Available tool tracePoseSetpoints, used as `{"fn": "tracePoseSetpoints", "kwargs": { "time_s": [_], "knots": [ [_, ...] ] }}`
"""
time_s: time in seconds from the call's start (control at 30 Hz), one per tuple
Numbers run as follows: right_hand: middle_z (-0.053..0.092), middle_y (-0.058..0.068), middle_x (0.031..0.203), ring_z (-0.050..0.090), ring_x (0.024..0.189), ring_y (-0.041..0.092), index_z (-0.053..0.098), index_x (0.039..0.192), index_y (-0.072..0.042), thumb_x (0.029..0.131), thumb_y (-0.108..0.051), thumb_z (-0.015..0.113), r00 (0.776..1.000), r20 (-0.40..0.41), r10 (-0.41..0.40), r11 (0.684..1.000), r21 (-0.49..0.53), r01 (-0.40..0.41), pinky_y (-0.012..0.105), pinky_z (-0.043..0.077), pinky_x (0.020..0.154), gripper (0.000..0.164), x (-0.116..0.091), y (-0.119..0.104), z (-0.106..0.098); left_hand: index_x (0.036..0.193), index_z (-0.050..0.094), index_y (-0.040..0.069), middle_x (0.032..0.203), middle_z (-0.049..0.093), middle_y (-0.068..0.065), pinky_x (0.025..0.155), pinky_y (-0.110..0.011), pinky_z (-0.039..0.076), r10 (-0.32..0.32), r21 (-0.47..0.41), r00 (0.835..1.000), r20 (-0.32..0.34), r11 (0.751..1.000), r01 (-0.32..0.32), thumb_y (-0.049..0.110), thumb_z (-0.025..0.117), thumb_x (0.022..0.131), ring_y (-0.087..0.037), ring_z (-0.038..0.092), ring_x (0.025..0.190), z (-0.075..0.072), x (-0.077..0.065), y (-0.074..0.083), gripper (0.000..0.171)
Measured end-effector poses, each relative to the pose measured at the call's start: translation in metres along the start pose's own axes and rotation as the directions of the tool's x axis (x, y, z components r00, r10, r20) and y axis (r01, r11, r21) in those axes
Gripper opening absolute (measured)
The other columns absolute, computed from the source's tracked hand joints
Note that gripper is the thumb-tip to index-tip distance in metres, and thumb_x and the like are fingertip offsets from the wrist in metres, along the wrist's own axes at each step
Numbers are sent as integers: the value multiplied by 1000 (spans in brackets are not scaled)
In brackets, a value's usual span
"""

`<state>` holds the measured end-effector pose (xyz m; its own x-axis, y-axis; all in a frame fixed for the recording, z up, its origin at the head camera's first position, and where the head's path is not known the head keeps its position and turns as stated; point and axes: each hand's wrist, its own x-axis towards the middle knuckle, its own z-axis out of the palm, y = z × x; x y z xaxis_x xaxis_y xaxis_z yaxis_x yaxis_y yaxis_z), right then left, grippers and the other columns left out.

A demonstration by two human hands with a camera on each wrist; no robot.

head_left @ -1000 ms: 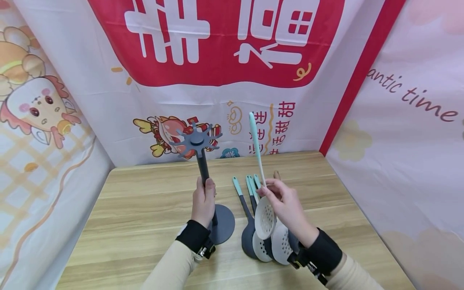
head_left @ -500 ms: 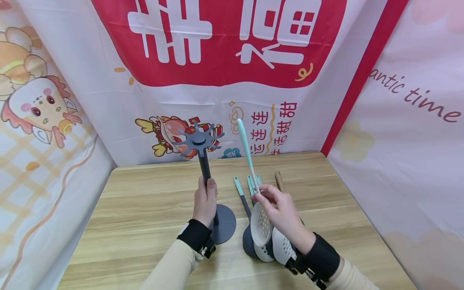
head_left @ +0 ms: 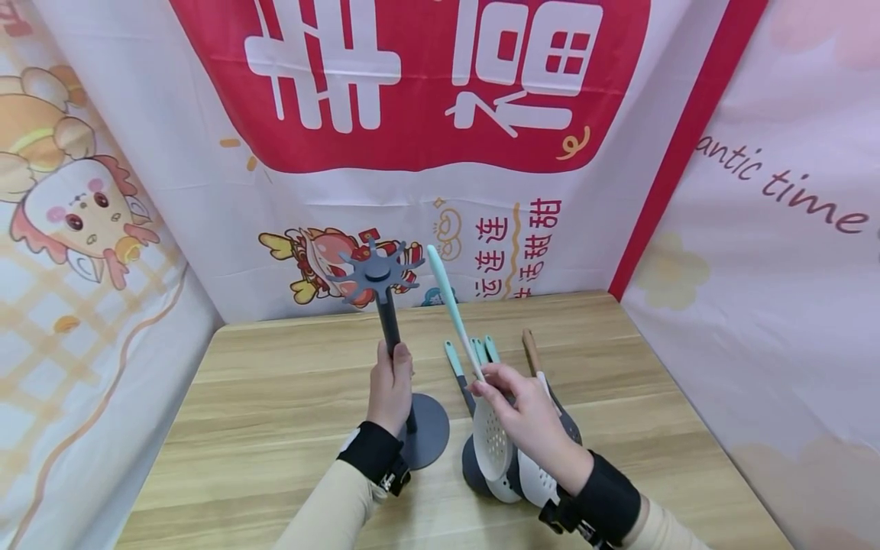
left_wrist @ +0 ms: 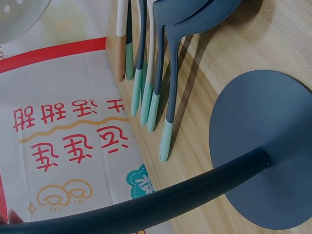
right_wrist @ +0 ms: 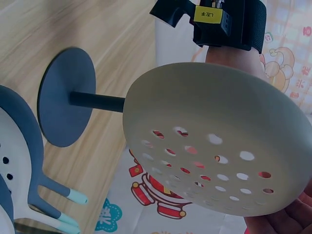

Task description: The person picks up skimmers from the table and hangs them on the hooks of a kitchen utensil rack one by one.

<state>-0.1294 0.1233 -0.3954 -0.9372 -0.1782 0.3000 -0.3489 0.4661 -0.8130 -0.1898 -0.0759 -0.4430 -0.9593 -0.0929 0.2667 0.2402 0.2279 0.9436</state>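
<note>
My left hand grips the post of a dark grey utensil stand, which has a round base and a ring of hooks on top. Its post and base also fill much of the left wrist view. In my right hand is a white slotted skimmer, pinched by its handle, with the mint end pointing up and leaning left toward the stand's hooks. The perforated bowl hangs below that hand and hides part of the stand in the right wrist view. The hooks carry no utensils.
Several grey and white utensils with mint handles lie bunched right of the stand, partly behind the skimmer. Among them is one with a wooden handle. The wooden table meets a printed cloth backdrop.
My right hand has moved slightly left and down with the skimmer, whose handle now tilts further left and nearer the stand's hooks. My left hand keeps its grip on the post.
</note>
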Motion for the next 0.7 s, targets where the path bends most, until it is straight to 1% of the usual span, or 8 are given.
{"fn": "tracePoseSetpoints", "kwargs": {
  "time_s": [0.27,0.53,0.7],
  "knots": [
    [77,8,96,74,93,22,67,110,-5,96,-1,61,1000,3,-13,1000,-8,13,39,59,86,15,0,1,1,101,42,6,73,42,-3,57,-26,32,-10,-3,1000,-1,1000,10,24,33,110,-17,39,60,0,-1,1,22],
    [77,9,96,74,92,23,66,109,-4,96,-2,61,999,12,-34,999,-12,34,38,60,83,14,0,2,2,101,42,6,72,41,-3,58,-26,31,-18,-7,1000,12,1000,18,31,31,110,-17,38,60,-1,-1,2,28],
    [77,7,96,74,91,21,67,109,-6,96,-3,62,999,9,-47,999,-24,47,37,61,82,15,0,3,4,101,42,6,72,41,-3,58,-26,30,-13,-7,1000,20,1000,13,31,31,110,-17,37,58,-2,-1,3,29]
  ]
}}
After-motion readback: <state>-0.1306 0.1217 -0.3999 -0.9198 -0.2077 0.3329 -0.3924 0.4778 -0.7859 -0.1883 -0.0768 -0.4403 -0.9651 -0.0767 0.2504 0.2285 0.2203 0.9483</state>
